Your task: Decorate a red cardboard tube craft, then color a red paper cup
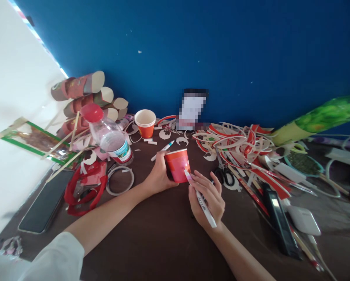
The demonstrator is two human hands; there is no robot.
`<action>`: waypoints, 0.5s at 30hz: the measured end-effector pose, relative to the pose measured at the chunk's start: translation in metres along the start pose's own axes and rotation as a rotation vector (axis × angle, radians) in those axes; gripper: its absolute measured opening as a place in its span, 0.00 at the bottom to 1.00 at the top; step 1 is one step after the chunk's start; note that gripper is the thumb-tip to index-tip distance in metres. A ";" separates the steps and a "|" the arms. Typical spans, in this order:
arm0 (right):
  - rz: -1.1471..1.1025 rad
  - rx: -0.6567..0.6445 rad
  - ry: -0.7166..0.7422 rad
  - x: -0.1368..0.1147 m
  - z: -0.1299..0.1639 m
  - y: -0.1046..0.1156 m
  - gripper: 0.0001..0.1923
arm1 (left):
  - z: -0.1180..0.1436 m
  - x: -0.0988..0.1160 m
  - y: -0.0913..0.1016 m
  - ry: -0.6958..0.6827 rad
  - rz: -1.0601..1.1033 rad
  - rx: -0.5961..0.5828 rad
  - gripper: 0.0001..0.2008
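My left hand (159, 173) is wrapped round the left side of a red paper cup (176, 162), which has a pink patch on its front and tilts slightly. In my right hand (208, 195) is a white acrylic marker (203, 207), held like a pen. Its tip meets the pink patch or is very close to it. Behind the cup lies another white marker (163, 150) with a teal tip. Farther back stands a stack of orange-red paper cups (145, 124).
A plastic bottle (113, 142) with a red cap, a tape roll (132, 181) and a phone (48, 203) are at left. Scissors (226, 175), paper strips (236, 140) and a black stapler-like object (280, 222) lie right. A pixelated upright screen (191, 109) leans against the blue wall.
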State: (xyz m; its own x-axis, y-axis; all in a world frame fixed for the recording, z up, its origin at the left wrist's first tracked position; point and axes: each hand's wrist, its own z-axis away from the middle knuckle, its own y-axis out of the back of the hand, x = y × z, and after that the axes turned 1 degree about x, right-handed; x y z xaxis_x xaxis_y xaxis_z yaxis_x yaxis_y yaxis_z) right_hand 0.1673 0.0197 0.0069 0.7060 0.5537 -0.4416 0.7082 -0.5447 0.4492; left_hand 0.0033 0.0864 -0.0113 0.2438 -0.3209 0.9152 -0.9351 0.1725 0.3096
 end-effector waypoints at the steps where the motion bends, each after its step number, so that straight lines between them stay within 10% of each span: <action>1: 0.012 0.001 -0.006 0.000 0.000 0.000 0.11 | 0.000 0.000 0.000 -0.003 -0.004 0.003 0.48; 15: 0.027 0.007 -0.032 -0.001 -0.001 0.001 0.10 | 0.000 -0.001 0.000 -0.010 0.000 0.007 0.47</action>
State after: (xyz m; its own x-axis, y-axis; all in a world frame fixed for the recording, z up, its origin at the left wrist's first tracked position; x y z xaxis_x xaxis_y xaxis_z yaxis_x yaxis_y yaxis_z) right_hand 0.1674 0.0190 0.0088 0.7245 0.5183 -0.4544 0.6890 -0.5637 0.4555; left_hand 0.0035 0.0865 -0.0120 0.2415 -0.3299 0.9126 -0.9368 0.1659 0.3079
